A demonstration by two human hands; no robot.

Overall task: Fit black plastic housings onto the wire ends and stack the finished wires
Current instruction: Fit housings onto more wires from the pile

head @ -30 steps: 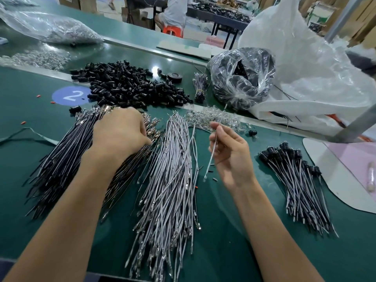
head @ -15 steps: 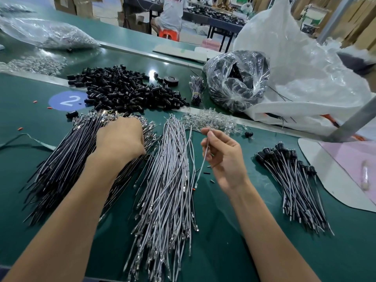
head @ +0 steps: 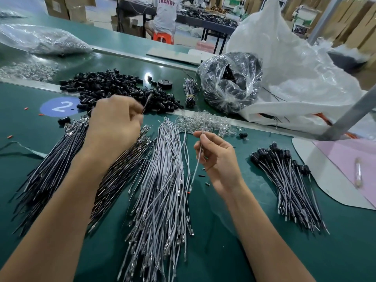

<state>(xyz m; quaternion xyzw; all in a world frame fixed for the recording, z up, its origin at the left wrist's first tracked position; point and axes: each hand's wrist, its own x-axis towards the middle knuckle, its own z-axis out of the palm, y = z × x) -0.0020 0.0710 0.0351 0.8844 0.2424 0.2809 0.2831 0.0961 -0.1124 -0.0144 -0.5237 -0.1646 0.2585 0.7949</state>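
My left hand [head: 115, 123] is lifted above the black wire pile [head: 50, 169] and pinches one black wire [head: 147, 102] whose tip points up toward the heap of black plastic housings [head: 114, 90]. My right hand [head: 217, 159] pinches the top end of a single grey wire [head: 195, 169] that hangs down to the table. The grey wire pile [head: 162, 190] lies between my hands. A stack of finished wires [head: 289, 180] with black housings on their ends lies to the right.
Clear small parts [head: 205, 123] are heaped behind my right hand. A clear bag of black parts [head: 230, 84], a large white bag [head: 295, 68], a small wire bundle [head: 190, 92], a tape roll [head: 165, 84] and a slanted metal post [head: 350, 117] stand at the back and right.
My left hand has risen from the black wire pile with one black wire pinched in it. My right hand keeps holding the grey wire, shifted slightly.
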